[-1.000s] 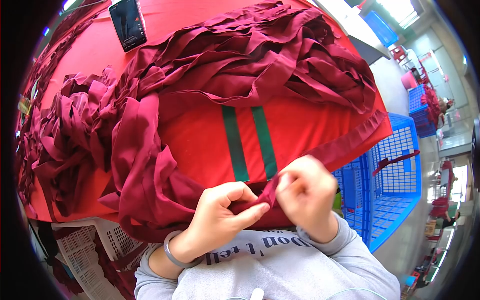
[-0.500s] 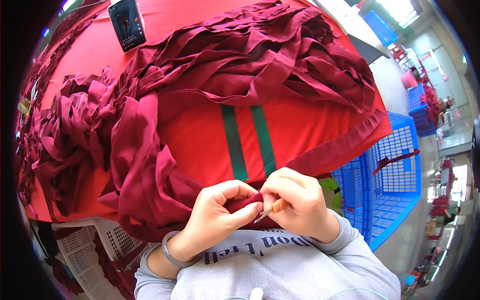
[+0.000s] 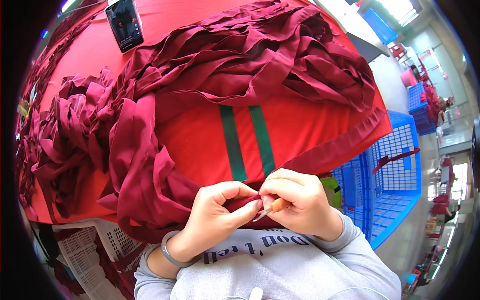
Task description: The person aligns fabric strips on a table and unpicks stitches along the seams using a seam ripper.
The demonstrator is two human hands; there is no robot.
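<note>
Close to my chest, my left hand (image 3: 220, 207) pinches a dark red fabric strip (image 3: 241, 203) between thumb and fingers. The fingertips of my right hand (image 3: 305, 202) meet it there, closed on the strip's edge. Also in my right hand is a small tool with an orange handle (image 3: 280, 204) and a pointed metal blade; its exact kind is not clear. The blade points down and left, close to my left thumb. From my left hand the strip runs into a large heap of dark red fabric (image 3: 220, 60) on the red-covered table (image 3: 195, 145).
Two green bands (image 3: 232, 145) lie on the table in front of my hands. A phone (image 3: 124, 25) stands at the far left. Blue plastic crates (image 3: 395, 175) are at the right, a white basket (image 3: 82, 255) at the lower left. A fabric strip hangs along the table's right edge.
Both hands hold almost the same pose, with the blade only slightly shifted. The picture on the phone screen is different.
</note>
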